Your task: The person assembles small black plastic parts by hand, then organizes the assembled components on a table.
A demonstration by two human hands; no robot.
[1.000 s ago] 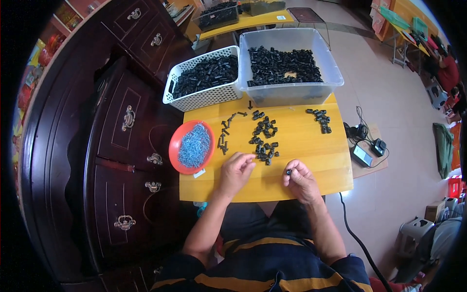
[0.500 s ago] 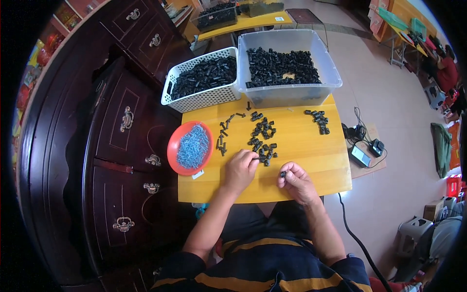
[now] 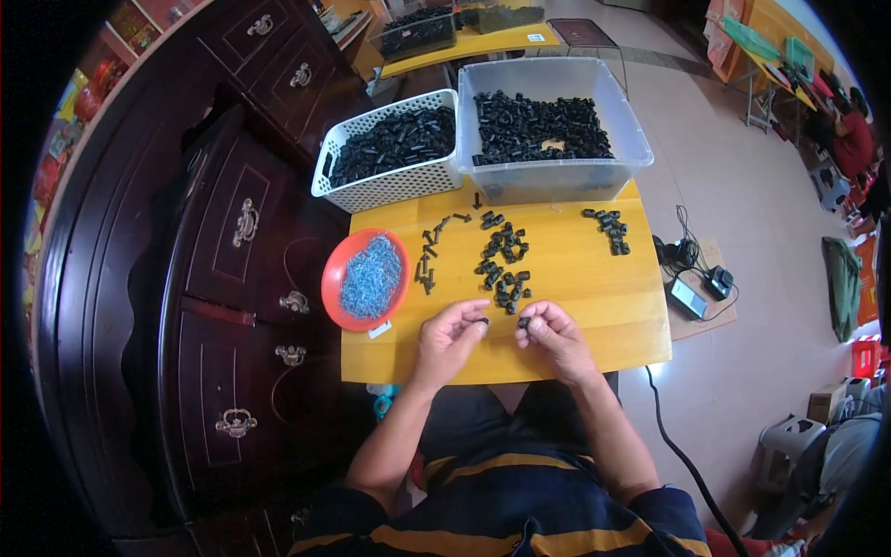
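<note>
Near the front of the yellow table, my left hand (image 3: 449,342) is closed with a small black piece (image 3: 484,321) between thumb and fingers; its shape is mostly hidden. Facing it, my right hand (image 3: 561,343) pinches a short black cylindrical plastic part (image 3: 524,323). A gap separates the two hands. Just beyond them lies a loose pile of similar black cylindrical parts (image 3: 504,278). Farther left, slim black stem-like pieces (image 3: 425,263) with wider ends are scattered. A red bowl (image 3: 327,295) of small silvery-blue screws or pins stands left of my left hand.
At the table's far edge stand a white perforated basket (image 3: 394,184) and a clear plastic bin (image 3: 557,178), both holding many black parts. More black parts (image 3: 608,230) lie at the table's right. A dark wooden cabinet (image 3: 223,306) borders the left side. Electronic devices (image 3: 687,299) sit beyond the right edge.
My left hand has drawn back from the pile toward me, now with a small black piece in its fingers. My right hand has moved slightly up and left, closer to it.
</note>
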